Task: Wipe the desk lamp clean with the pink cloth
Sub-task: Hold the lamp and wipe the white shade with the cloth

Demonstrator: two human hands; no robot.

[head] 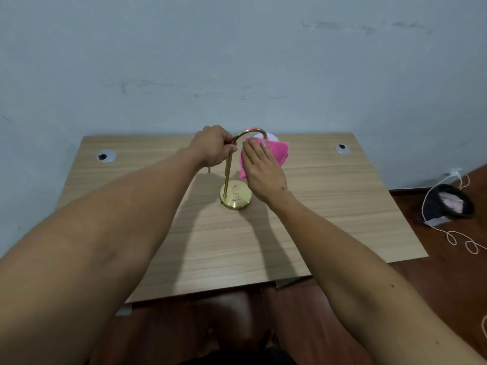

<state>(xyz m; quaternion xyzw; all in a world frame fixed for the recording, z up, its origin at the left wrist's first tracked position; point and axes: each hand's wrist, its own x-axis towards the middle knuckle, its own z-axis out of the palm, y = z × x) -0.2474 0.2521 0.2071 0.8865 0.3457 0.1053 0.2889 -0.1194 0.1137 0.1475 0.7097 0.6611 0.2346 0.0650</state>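
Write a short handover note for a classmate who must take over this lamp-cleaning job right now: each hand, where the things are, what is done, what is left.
Left hand: grips the lamp's curved brass arm, steadying it.
Right hand: fingers flat, pressing the pink cloth against the lamp's white shade.
Lamp: upright near the middle of the wooden desk.
Done: shade wiping is under way; how much is clean cannot be seen.
Left: pink marks still show on the round brass base; wipe those, probably the arm too.
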